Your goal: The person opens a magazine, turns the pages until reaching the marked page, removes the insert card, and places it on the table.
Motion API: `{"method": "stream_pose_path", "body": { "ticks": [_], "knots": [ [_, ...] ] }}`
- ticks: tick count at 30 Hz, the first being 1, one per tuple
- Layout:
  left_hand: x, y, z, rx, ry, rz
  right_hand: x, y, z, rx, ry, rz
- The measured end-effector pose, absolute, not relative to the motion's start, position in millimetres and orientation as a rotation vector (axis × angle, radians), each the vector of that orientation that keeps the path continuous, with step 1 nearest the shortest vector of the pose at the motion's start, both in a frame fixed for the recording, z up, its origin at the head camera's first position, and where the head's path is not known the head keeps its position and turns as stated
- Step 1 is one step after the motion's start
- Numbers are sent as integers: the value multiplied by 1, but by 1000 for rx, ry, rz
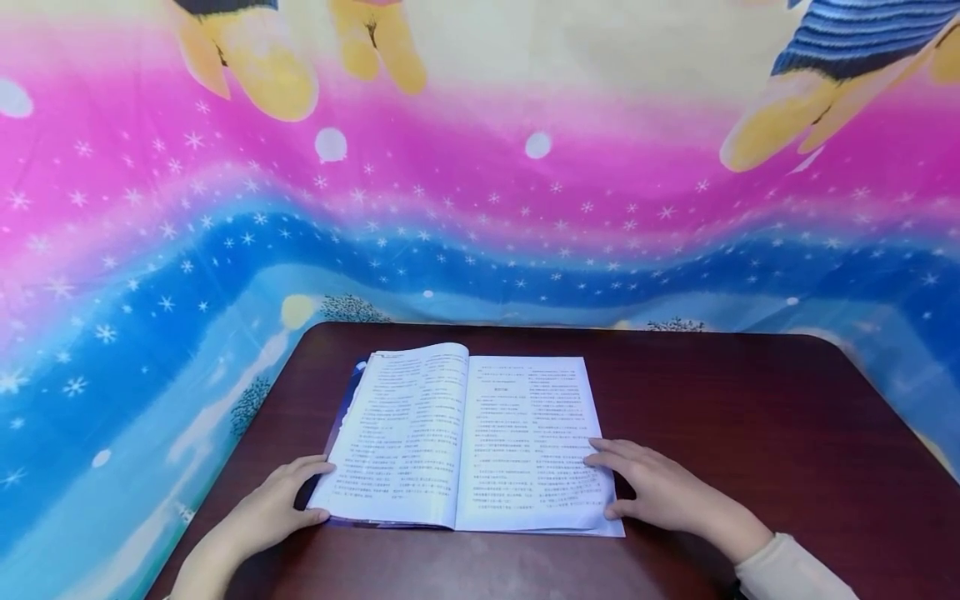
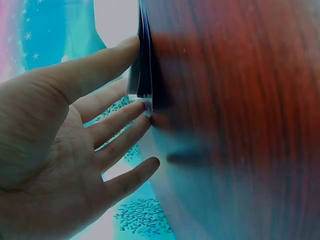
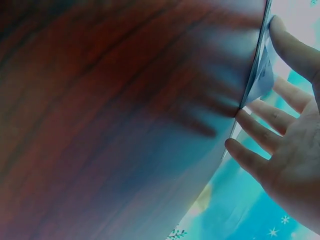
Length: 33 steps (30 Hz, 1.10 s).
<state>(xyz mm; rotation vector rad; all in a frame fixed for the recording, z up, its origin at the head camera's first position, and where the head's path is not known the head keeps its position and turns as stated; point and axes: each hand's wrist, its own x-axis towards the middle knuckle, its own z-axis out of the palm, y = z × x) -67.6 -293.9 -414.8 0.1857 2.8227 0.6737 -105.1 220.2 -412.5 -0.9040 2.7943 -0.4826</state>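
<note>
An open magazine with pages of small printed text lies on the dark red-brown table. Its left page bulges up near the spine, and a dark blue cover edge shows along the left side. My left hand is at the magazine's lower left edge, thumb and fingertips touching that edge. In the left wrist view its fingers are spread and fairly straight. At the lower right edge, my right hand rests its fingertips on the page margin. The right wrist view shows a page corner bent away from the sheets beneath, beside extended fingers.
The wooden table has rounded far corners and extends well to the right of the magazine. Behind it hangs a colourful cloth with snowflakes and cartoon figures' legs, reaching down around the table's far and side edges.
</note>
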Motion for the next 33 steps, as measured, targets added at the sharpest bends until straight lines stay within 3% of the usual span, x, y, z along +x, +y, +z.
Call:
{"method": "stream_pose_path", "body": {
  "ticks": [9, 20, 33],
  "knots": [
    [-68, -291, -407, 204, 2847, 738, -109, 214, -406, -982, 2926, -387],
    [-64, -251, -394, 260, 2992, 816, -110, 203, -392, -1011, 3028, -388],
    [-65, -181, -386, 722, 3003, 884, -109, 191, -376, -1069, 3165, -375]
  ]
}}
